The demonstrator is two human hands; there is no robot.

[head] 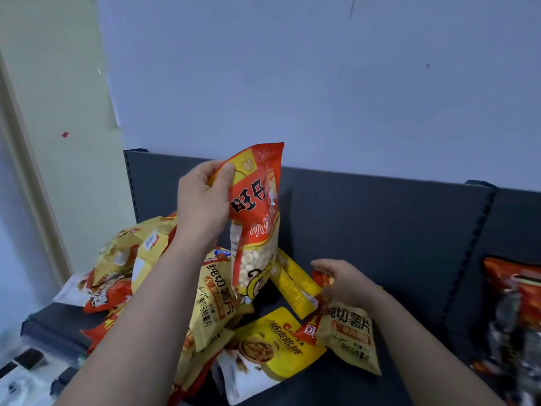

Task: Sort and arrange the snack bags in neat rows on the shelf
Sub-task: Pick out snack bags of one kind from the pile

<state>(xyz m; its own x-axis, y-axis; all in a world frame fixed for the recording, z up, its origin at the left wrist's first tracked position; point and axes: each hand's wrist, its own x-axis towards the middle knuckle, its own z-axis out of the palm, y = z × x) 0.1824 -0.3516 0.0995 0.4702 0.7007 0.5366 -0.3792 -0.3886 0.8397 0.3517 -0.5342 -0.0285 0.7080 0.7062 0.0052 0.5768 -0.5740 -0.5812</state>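
1. Above the pile of bags (131, 259) on the dark shelf (380, 230), the left hand (202, 200) is raised, with the forearm angled up from the lower left. Its thumb and fingers pinch the top left corner of a red snack bag (257, 206).
2. That bag hangs upright from the grip, its clear lower part showing pale round snacks.
3. Lower and to the right, the right hand (345, 282) curls its fingers round the top edge of a yellow chip bag (348, 332), which lies on the shelf just beside the pile.
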